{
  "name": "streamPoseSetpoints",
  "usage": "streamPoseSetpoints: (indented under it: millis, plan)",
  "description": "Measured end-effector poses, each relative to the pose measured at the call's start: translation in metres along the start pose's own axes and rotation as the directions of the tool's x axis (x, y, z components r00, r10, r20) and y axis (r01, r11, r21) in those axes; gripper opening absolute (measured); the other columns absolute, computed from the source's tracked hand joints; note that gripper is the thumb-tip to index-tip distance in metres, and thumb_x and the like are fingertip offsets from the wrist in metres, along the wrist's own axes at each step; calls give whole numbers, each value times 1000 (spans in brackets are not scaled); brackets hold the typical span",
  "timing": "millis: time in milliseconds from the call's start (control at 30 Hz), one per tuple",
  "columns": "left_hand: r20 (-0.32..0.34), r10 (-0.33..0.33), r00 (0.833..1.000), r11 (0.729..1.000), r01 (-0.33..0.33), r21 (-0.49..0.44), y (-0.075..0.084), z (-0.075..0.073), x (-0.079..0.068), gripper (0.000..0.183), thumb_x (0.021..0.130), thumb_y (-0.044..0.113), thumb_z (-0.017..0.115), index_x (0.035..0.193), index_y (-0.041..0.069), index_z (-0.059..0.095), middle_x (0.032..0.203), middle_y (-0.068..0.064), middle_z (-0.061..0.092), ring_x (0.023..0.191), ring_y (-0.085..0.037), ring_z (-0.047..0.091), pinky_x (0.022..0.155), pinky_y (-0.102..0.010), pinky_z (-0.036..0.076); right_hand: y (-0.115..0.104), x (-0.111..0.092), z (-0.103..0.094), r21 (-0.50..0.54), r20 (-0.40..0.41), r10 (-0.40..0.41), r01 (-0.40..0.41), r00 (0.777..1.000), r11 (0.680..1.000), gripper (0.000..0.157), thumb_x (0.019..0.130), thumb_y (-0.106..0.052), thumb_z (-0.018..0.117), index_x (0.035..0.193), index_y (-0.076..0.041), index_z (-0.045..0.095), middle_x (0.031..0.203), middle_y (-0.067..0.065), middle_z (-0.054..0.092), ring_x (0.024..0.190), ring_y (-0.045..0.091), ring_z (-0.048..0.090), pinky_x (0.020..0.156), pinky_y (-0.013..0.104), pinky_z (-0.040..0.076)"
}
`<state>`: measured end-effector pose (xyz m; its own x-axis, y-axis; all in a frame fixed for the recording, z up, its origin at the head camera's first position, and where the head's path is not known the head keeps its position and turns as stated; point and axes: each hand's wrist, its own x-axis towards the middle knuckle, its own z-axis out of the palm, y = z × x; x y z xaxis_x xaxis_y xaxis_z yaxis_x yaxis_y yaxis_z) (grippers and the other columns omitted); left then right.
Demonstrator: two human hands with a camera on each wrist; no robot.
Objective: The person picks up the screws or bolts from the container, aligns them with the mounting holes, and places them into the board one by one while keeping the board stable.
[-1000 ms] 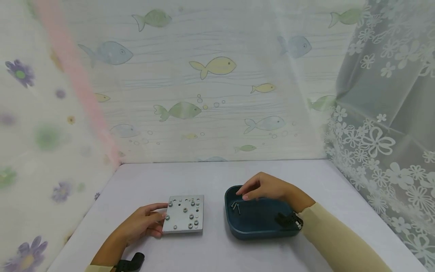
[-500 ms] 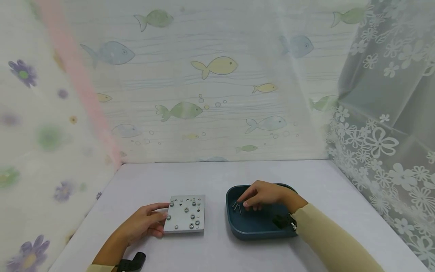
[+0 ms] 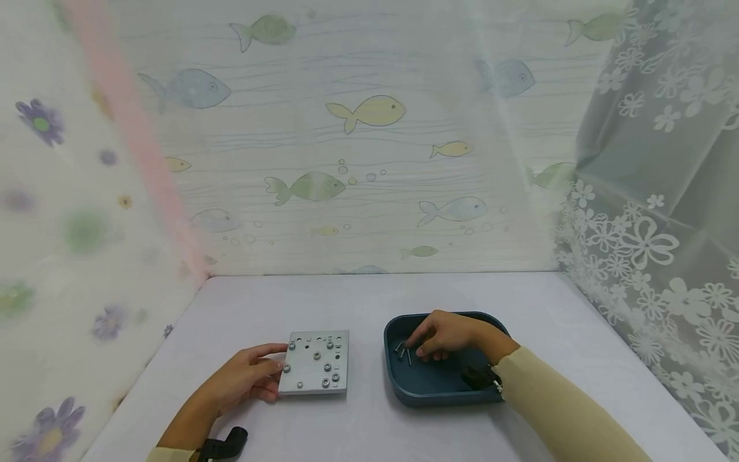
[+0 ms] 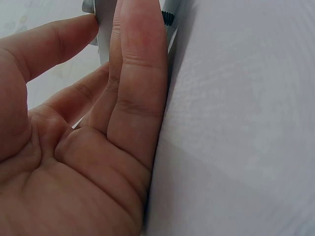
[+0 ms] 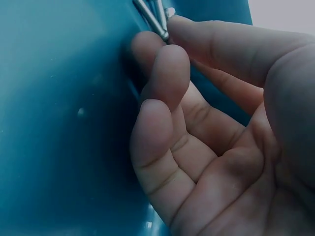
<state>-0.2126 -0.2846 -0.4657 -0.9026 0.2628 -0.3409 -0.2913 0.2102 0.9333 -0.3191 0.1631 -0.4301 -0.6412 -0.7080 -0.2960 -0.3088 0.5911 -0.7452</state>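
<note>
My left hand (image 3: 245,378) grips the left edge of a silver metal plate (image 3: 306,374), thumb at the top and fingers against its side and underside. Several socket-head screws (image 3: 317,356) stand in the plate's holes, and in the left wrist view a dark threaded screw end (image 4: 168,18) pokes out below it. Inside a dark blue tray (image 3: 427,388), my right hand (image 3: 453,333) reaches down with curled fingers. Its thumb and fingertips are right at the loose metal screws (image 5: 152,19) near the tray's left wall; I cannot tell whether one is pinched.
The plate and the tray are side by side on a white-covered table (image 3: 369,430), with a gap between them. Fish-patterned cloth (image 3: 369,212) hangs behind, flowered cloth (image 3: 69,269) on the left and lace-like curtain (image 3: 635,244) on the right. Both wrists wear black devices.
My right hand has lowered into the tray and its fingertips have come to the loose screws. The left hand and the plate keep their place.
</note>
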Motion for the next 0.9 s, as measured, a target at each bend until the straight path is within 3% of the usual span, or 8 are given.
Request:
streamPoseSetpoints:
  millis: [467, 900]
  plan:
    - [-18, -20, 1000, 1000, 21, 12, -1, -2, 2, 73, 102, 32, 66, 161, 5, 33, 110, -15, 73, 82, -22, 71, 75, -38, 64, -3, 0, 7, 0, -7, -3, 3, 1000, 1000, 7, 89, -10, 81, 94, -15, 81, 85, 2, 77, 69, 13, 62, 61, 28, 53]
    - [1, -9, 1000, 1000, 9, -1, -1, -1, 3, 74, 102, 32, 67, 161, 4, 32, 110, -14, 74, 79, -22, 71, 73, -37, 64, -2, -2, 4, -80, 36, -11, 14, 999, 997, 9, 94, -11, 74, 90, -16, 79, 85, -2, 75, 71, 11, 62, 64, 28, 56]
